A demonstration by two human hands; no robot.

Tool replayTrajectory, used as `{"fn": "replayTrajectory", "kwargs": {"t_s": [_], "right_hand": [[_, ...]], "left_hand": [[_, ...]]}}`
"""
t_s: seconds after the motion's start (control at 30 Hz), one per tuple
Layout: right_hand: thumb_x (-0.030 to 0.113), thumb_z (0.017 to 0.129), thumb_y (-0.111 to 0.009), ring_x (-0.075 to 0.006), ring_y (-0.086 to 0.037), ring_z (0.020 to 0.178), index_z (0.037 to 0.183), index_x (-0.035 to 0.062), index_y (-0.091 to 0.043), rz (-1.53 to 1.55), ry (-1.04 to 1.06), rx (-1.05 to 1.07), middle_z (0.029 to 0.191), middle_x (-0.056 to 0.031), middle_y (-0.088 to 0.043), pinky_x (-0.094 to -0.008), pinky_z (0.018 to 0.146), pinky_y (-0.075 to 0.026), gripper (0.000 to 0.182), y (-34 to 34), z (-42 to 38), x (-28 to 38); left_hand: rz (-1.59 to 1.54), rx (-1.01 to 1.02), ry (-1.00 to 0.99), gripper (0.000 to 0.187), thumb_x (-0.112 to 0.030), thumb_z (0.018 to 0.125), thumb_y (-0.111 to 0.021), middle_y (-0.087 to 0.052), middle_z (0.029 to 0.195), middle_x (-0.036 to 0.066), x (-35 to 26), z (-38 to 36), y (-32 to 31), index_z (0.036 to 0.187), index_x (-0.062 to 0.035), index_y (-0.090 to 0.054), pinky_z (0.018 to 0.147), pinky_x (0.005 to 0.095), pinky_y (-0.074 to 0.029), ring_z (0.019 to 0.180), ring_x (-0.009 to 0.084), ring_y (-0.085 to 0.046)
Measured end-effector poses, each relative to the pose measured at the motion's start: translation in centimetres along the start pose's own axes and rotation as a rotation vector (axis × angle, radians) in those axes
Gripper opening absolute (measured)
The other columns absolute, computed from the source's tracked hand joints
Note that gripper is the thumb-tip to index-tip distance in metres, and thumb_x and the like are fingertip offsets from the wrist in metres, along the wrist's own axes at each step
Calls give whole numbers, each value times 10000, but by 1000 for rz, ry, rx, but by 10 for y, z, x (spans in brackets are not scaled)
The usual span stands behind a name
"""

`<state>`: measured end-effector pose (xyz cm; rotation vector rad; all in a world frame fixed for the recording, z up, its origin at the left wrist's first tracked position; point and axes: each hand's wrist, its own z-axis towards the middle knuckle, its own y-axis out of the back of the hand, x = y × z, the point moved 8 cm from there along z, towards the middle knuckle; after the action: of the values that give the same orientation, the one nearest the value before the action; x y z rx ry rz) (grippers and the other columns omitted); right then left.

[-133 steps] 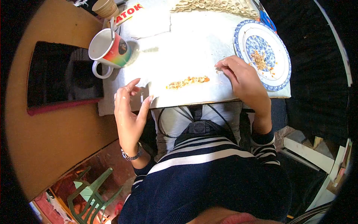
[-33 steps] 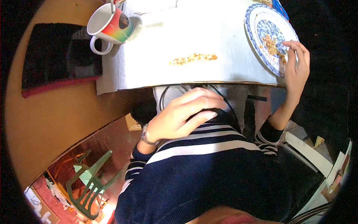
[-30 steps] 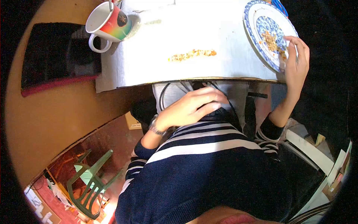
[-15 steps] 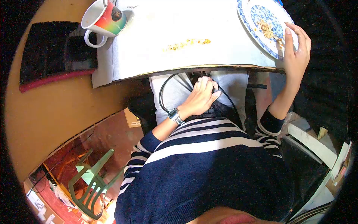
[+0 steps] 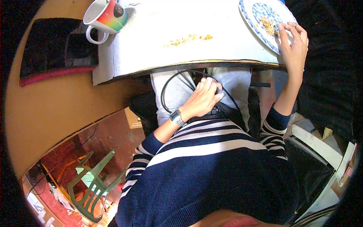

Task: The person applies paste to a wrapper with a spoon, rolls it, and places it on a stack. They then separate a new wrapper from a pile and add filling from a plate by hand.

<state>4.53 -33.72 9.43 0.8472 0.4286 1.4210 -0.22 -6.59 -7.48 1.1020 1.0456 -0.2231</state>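
Observation:
My right hand (image 5: 295,43) is over the right rim of a white plate (image 5: 247,17) with a blue pattern, its thumb and fingers bent and apart. Close to the fingertips lies a small heap of crumbly brown food (image 5: 269,27) on the plate. My left hand (image 5: 204,96), with a metal watch (image 5: 176,116) at the wrist, rests in my lap with its fingers curled. Black cables (image 5: 163,92) loop around that hand. What its fingers close on is hidden.
Orange-brown crumbs (image 5: 189,39) lie in a line on the white tabletop (image 5: 159,19). A colourful mug (image 5: 109,17) stands at the left, beside a dark panel with a red edge (image 5: 56,75). A green chair (image 5: 94,185) is at the lower left.
My right hand has shifted slightly left over the plate, its thumb nearer the food. The table's contents appear a little higher in view. My left hand stays in my lap.

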Motion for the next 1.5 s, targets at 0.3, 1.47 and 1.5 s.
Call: {"fn": "replayTrajectory", "kwargs": {"t_s": [0.3, 1.47, 1.5], "right_hand": [[341, 893, -653, -312, -596, 1095, 976, 196, -744, 5, -93, 70, 1168, -104, -646, -427, 954, -457, 189, 6, 4, -11], [79, 858, -689, -292, -611, 1026, 1112, 9, -655, 447, 191, 477, 1072, -142, -642, -350, 876, -488, 265, -21, -28, 153], [73, 857, -685, -290, -609, 1017, 1114, 8, -652, 443, 175, 485, 1056, -140, -641, -348, 879, -486, 267, -22, -30, 153]], "left_hand": [[5, -202, -118, 235, -201, 928, -622, -564, 1050, 162, -22, -5, 34, 1070, -24, -561, 900, 432, -432, 993, 343, -523], [471, -536, 391, 332, -257, 812, -767, -557, 1036, 116, -14, -39, 230, 1061, -72, -648, 835, 416, -416, 894, 285, -490], [459, -528, 400, 289, -225, 816, -761, -547, 1019, 112, -16, -39, 230, 1031, -68, -650, 831, 414, -417, 894, 283, -491]]}}
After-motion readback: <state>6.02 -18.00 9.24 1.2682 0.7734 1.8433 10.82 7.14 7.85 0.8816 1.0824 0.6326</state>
